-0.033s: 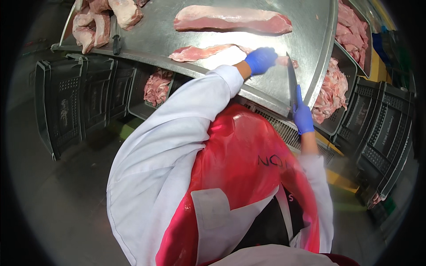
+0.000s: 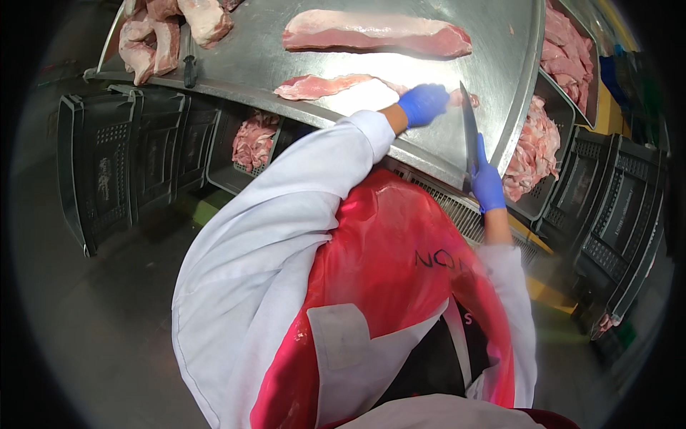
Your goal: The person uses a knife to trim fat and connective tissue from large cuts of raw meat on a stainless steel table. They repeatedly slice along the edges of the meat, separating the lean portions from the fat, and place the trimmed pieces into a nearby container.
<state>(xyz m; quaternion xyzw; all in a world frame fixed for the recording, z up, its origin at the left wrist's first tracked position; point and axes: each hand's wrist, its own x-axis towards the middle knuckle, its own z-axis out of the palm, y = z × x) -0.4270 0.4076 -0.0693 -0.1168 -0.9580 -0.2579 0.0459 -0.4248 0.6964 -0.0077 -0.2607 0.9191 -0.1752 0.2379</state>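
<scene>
One grip is plainly closed, that of the right hand (image 2: 487, 187), which is wrapped around the handle of a long knife (image 2: 470, 129), the index finger stretched out along it and the blade pointing away from the body. The left hand (image 2: 426, 104) is bunched at the right end of a thin meat strip (image 2: 314, 87) (its fingers are blurred, so I cannot tell whether they pinch it). Both hands wear blue gloves. The strip lies near the close edge of the metal tabletop (image 2: 250, 46), reaching leftward from the left hand. Just beyond it, a thicker pale-topped slab (image 2: 379, 34) lies roughly parallel, well apart from both hands. At the tabletop's far left sit several meat chunks (image 2: 151, 46), with a dark-handled tool (image 2: 189, 71) beside them. Past the right edge, one crate holds loose trimmings (image 2: 534, 146) and another, farther off, larger meat pieces (image 2: 568, 64). More cut meat (image 2: 254, 141) fills a crate below the left side. A red apron (image 2: 386, 222) covers the person's front.
</scene>
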